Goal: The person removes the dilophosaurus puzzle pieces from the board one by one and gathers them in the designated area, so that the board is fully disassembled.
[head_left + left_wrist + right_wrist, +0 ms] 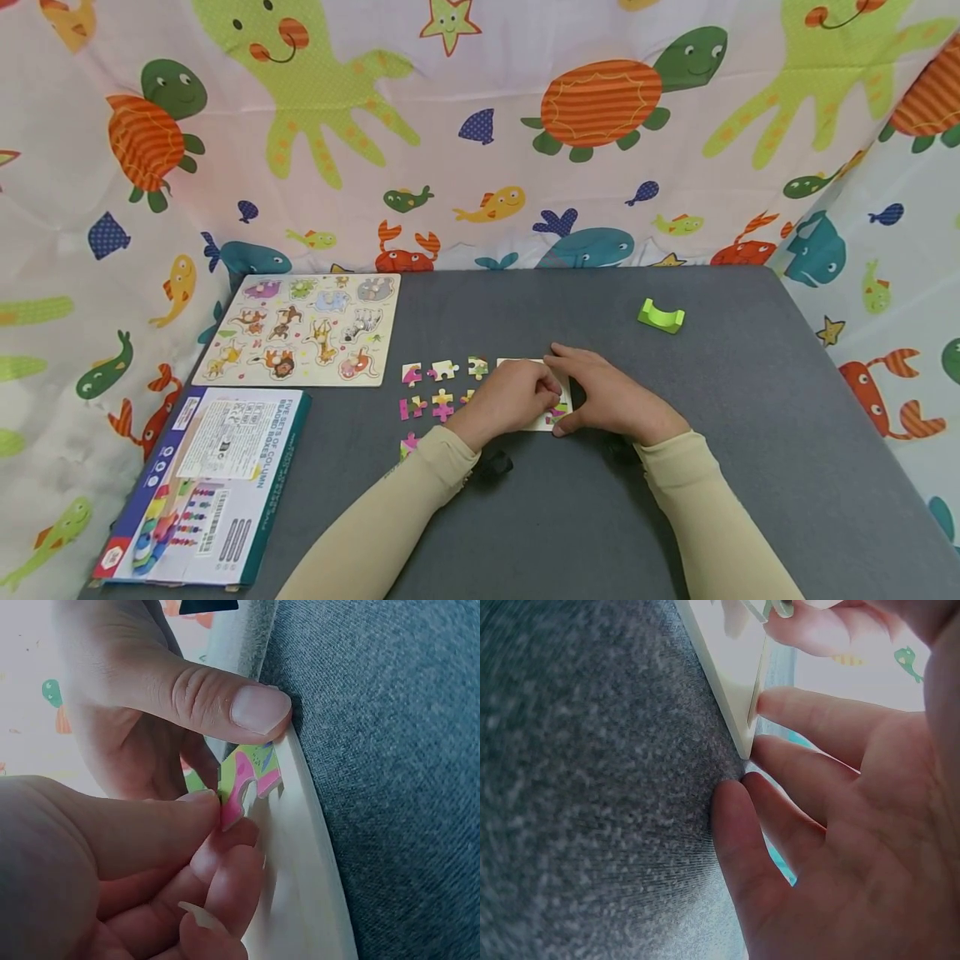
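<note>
Over a small pale puzzle tray, my left hand pinches a pink and green puzzle piece between thumb and fingers. The piece stands near the tray's edge, partly covered by the fingertips. My right hand lies along the tray's right side with its fingers fairly straight. Its thumb rests at the near edge, and its other fingertips touch the border in the right wrist view. Several loose jigsaw pieces lie in rows left of the tray, some hidden behind the left hand.
An animal puzzle board lies at the back left. In front of it is a flat toy box. A green curved block sits at the back right of the grey table. A printed curtain hangs behind.
</note>
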The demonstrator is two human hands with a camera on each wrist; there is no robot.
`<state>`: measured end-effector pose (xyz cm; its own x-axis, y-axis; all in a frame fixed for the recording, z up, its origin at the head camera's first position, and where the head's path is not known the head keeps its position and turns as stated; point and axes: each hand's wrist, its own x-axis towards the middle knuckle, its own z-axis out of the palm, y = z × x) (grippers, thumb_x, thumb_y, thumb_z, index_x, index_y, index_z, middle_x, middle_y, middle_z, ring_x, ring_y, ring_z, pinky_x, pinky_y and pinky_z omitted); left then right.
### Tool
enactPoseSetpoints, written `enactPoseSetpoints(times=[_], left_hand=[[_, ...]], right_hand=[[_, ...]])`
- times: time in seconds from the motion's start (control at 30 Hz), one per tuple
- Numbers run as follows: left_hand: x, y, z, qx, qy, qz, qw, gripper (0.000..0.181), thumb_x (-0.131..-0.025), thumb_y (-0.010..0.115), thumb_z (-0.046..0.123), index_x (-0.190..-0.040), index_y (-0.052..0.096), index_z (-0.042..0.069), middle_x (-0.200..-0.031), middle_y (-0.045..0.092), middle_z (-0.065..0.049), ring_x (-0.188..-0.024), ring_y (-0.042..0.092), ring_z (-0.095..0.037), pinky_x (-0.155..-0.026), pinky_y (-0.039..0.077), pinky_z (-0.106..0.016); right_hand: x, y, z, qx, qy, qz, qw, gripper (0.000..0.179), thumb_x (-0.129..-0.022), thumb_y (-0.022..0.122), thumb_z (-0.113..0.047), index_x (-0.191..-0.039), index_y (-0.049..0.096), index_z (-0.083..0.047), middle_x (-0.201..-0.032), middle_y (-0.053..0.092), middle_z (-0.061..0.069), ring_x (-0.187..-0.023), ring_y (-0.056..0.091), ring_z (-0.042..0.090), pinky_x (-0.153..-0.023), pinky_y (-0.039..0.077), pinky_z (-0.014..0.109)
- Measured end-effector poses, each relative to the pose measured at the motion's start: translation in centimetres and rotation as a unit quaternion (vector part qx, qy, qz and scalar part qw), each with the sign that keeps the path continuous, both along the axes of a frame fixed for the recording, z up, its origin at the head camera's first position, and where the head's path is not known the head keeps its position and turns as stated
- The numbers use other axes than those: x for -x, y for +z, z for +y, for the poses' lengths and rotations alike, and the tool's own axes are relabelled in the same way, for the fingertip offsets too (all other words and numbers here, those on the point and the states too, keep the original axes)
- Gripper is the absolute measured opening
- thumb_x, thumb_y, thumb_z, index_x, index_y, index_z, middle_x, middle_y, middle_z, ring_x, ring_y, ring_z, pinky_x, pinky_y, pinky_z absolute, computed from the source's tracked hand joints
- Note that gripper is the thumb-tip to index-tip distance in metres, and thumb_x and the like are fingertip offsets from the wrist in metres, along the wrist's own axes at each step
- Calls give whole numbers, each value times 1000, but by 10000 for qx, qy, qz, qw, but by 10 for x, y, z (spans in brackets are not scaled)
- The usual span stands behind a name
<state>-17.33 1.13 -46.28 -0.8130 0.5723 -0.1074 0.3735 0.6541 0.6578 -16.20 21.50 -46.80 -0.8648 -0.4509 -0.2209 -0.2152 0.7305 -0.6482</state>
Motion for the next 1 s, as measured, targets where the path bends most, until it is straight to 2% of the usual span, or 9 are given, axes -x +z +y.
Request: enactPoseSetpoints(times=[0.13, 0.27, 0.47, 0.73, 0.87, 1.0], left_hand=[[1, -1, -1, -112, 15, -4, 9999, 12, -104, 72, 19, -107, 83, 15, -93, 76, 4, -76, 61, -4, -70, 48, -21], [2, -2, -6, -241, 108, -165, 9995, 12, -105, 72, 19, -106, 83, 15, -88, 73, 6, -73, 60, -5, -69, 48, -22], [0, 7, -33, -403, 454, -416, 9973, 10, -105, 72, 21, -102, 81, 17, -84, 73, 5, -73, 62, -9, -67, 48, -26], [-16, 14, -82, -249, 745, -455, 9959, 6, -104, 73, 19, -102, 79, 17, -87, 75, 0, -72, 61, -12, -71, 52, -31], [-24, 12, -93, -204, 809, -572, 9949, 6, -103, 74, 18, -103, 79, 16, -85, 75, 0, -68, 62, -13, -69, 52, -33], [-28, 6, -96, -167, 723, -583, 9955, 7, -104, 74, 18, -102, 80, 15, -83, 73, 2, -65, 60, -12, -66, 51, -32]], right_hand=[[1, 1, 0, -15, -36, -50, 10000, 96, -78, 98, -25, -161, 51, -12, -177, 32, 14, -165, 25, 44, -127, 30, 68], [2, -1, -1, -15, -8, -35, 10000, 97, -78, 98, -26, -162, 50, -13, -178, 31, 14, -165, 24, 43, -127, 30, 68], [3, -2, -3, -53, 17, -4, 10000, 102, -77, 99, -26, -163, 47, -7, -177, 31, 16, -165, 24, 43, -127, 32, 65], [4, 0, 5, -230, -108, -123, 9996, 104, -79, 98, -29, -165, 44, -10, -179, 28, 13, -165, 23, 43, -127, 33, 66], [4, 1, 10, -260, -98, -68, 9996, 105, -78, 99, -27, -165, 44, -8, -179, 27, 15, -165, 22, 44, -127, 32, 66], [3, 1, 12, -240, -55, -29, 9997, 105, -78, 99, -27, -165, 43, -7, -178, 28, 17, -164, 23, 46, -127, 31, 67]])
